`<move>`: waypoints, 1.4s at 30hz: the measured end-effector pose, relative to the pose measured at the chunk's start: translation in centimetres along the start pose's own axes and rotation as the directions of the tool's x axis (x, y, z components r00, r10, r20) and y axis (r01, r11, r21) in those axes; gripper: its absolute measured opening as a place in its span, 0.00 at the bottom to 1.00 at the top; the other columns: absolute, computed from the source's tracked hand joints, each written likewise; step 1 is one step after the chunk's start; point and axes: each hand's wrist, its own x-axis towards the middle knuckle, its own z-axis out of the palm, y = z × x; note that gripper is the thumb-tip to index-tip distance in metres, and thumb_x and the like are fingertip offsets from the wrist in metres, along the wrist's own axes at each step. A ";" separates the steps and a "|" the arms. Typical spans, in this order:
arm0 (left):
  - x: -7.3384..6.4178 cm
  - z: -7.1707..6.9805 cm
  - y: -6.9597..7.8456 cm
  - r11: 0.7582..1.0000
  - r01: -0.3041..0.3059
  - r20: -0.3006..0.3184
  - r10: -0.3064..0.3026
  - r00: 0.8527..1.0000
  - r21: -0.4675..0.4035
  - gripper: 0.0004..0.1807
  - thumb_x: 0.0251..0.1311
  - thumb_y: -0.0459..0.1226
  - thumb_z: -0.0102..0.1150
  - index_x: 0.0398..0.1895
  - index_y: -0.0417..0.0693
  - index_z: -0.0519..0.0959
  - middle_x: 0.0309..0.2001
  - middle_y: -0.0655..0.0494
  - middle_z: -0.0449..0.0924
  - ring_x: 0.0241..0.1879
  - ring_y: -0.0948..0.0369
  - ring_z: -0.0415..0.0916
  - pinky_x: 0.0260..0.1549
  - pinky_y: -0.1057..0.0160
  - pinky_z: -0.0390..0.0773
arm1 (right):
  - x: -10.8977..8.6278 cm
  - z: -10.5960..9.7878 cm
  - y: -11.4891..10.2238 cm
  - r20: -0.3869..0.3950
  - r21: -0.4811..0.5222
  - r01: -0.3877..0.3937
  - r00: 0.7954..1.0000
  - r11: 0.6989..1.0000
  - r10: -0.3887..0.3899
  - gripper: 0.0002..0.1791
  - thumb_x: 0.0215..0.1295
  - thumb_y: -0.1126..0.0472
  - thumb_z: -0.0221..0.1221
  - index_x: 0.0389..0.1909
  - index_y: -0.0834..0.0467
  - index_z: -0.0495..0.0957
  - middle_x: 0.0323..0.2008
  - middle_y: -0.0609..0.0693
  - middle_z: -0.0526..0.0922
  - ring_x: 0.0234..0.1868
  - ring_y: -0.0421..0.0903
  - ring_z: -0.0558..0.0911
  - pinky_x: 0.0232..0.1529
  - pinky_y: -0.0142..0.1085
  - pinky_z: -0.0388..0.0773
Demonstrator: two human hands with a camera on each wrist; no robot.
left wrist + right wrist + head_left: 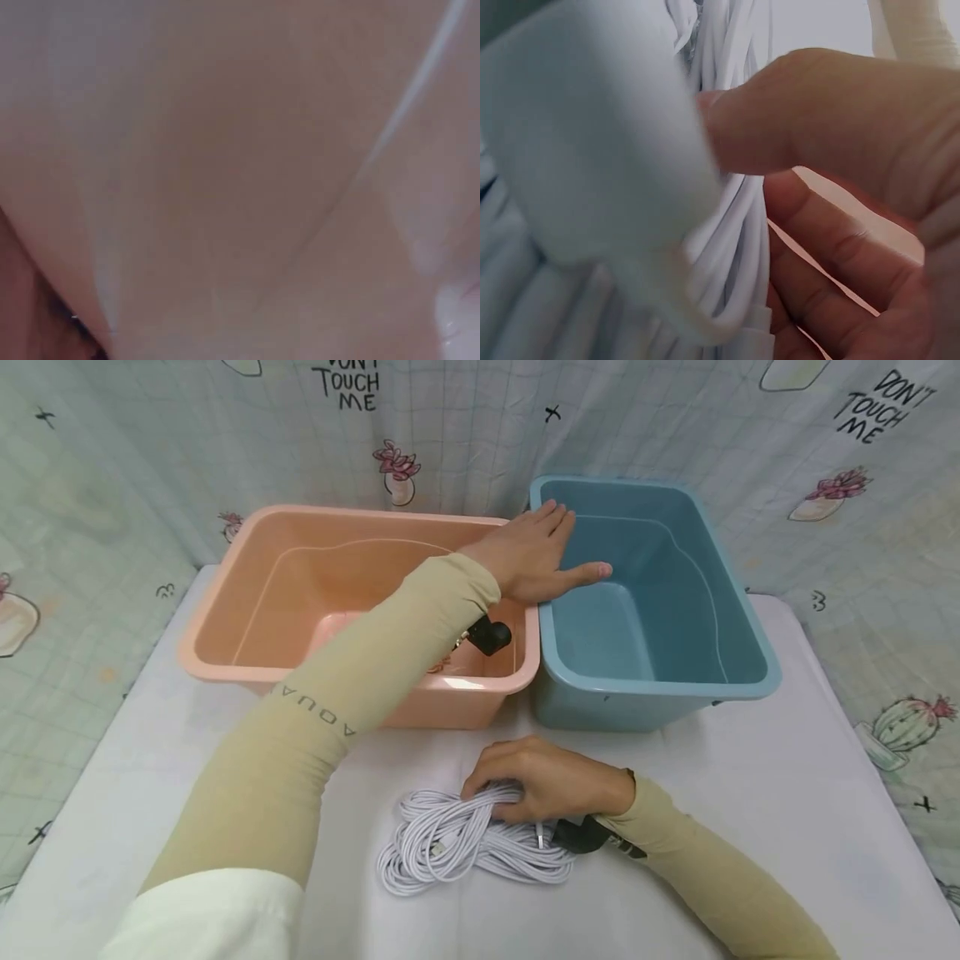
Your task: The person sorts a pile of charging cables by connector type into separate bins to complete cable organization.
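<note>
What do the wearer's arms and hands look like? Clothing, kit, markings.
Left hand and right hand are ungloved. Close-fitting tan fabric sleeves cover both forearms (left sleeve, right sleeve); the left carries dark lettering, apparently AQUA. White cloth cuff above it. Rounded black device at each wrist (left, right).

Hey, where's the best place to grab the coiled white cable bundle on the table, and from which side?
I'd grip the coiled white cable bundle at its upper strands, coming from the right, where the right hand holds it. Strands bunch together there, fitting between thumb and fingers, while the loops spread wider toward the left.
</note>
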 end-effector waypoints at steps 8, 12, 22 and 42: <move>-0.4 0.2 -0.2 0.998 0.046 -0.023 -0.047 0.999 -0.033 0.55 0.61 0.74 0.14 0.77 0.43 0.27 0.79 0.48 0.20 0.79 0.54 0.17 0.80 0.53 0.28 | 0.1 0.0 0.0 0.015 0.000 0.007 1.000 1.000 -0.007 0.20 0.55 0.60 0.69 0.50 0.45 0.81 0.47 0.37 0.84 0.50 0.31 0.80 0.54 0.25 0.77; -0.5 0.2 0.0 0.996 0.080 -0.031 -0.081 0.996 -0.045 0.56 0.59 0.75 0.14 0.77 0.43 0.26 0.78 0.48 0.18 0.79 0.55 0.17 0.79 0.53 0.27 | 0.1 -0.1 0.0 0.024 0.000 0.009 1.000 1.000 -0.009 0.20 0.55 0.60 0.69 0.50 0.44 0.81 0.47 0.36 0.83 0.50 0.31 0.80 0.54 0.25 0.78; -0.6 0.4 0.2 0.987 0.154 -0.030 -0.156 0.987 -0.051 0.59 0.56 0.77 0.16 0.75 0.44 0.21 0.78 0.50 0.16 0.79 0.55 0.15 0.79 0.53 0.25 | 0.0 0.1 0.2 0.017 0.039 0.047 0.999 0.998 -0.048 0.19 0.56 0.60 0.69 0.49 0.44 0.82 0.46 0.37 0.84 0.50 0.30 0.80 0.53 0.23 0.78; -0.9 0.1 0.2 0.986 0.158 0.005 -0.158 0.987 -0.046 0.58 0.56 0.77 0.16 0.75 0.46 0.20 0.78 0.50 0.14 0.79 0.54 0.16 0.79 0.53 0.25 | 0.0 0.2 0.5 -0.048 0.095 0.085 0.996 0.992 -0.080 0.19 0.55 0.60 0.70 0.49 0.45 0.83 0.45 0.37 0.85 0.48 0.30 0.81 0.51 0.23 0.79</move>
